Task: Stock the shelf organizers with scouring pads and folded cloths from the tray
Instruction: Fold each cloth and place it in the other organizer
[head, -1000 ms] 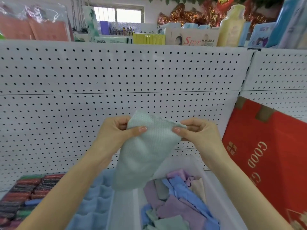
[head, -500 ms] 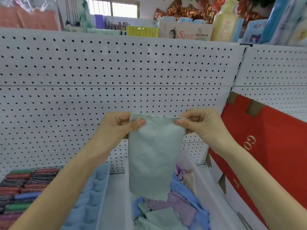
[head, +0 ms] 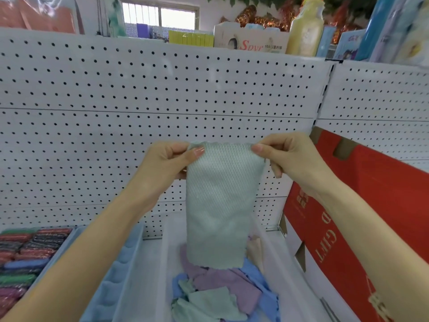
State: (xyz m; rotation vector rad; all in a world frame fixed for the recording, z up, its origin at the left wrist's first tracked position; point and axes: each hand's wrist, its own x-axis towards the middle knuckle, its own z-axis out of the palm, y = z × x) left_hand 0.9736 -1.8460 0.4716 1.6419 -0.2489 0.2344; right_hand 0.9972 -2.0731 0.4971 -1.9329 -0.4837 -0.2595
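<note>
Left hand (head: 166, 163) and right hand (head: 286, 156) each pinch a top corner of the pale green cloth (head: 220, 205); it hangs limp, looks light, and is best held by its corners.

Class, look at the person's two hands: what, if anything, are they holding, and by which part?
Both hold one pale green cloth by its top edge: left hand pinches the top left corner, right hand the top right.
</note>
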